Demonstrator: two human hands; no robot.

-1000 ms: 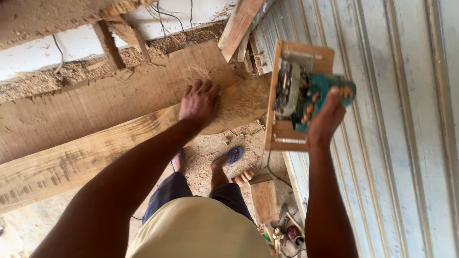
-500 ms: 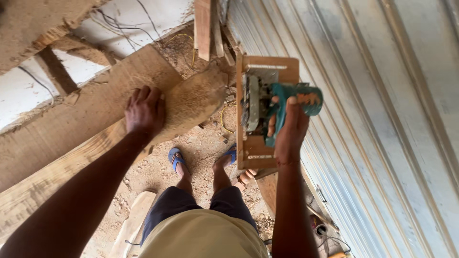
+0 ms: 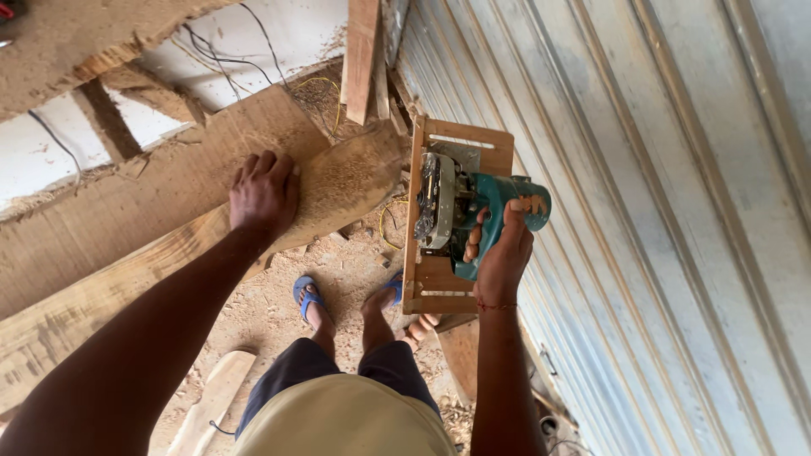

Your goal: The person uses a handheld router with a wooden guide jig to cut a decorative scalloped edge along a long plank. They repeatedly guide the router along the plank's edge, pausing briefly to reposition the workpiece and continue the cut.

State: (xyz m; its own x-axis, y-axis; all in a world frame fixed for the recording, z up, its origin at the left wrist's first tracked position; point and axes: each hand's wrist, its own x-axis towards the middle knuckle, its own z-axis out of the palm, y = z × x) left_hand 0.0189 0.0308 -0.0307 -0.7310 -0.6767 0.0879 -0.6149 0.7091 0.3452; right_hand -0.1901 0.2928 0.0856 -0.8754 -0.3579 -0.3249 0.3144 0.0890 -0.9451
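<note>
Right hand (image 3: pixel 500 253) grips circular saw (image 3: pixel 473 215) aloft one-handed; left hand (image 3: pixel 263 196) flat on plank (image 3: pixel 169 253)—saw may slip toward sandalled feet (image 3: pixel 346 308).

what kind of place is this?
Probably an informal carpentry workshop or yard. Left hand presses on a rough-sawn plank; right hand grips a teal circular saw mounted on a wooden base. Sawdust covers the ground, beside a corrugated metal wall.
</note>
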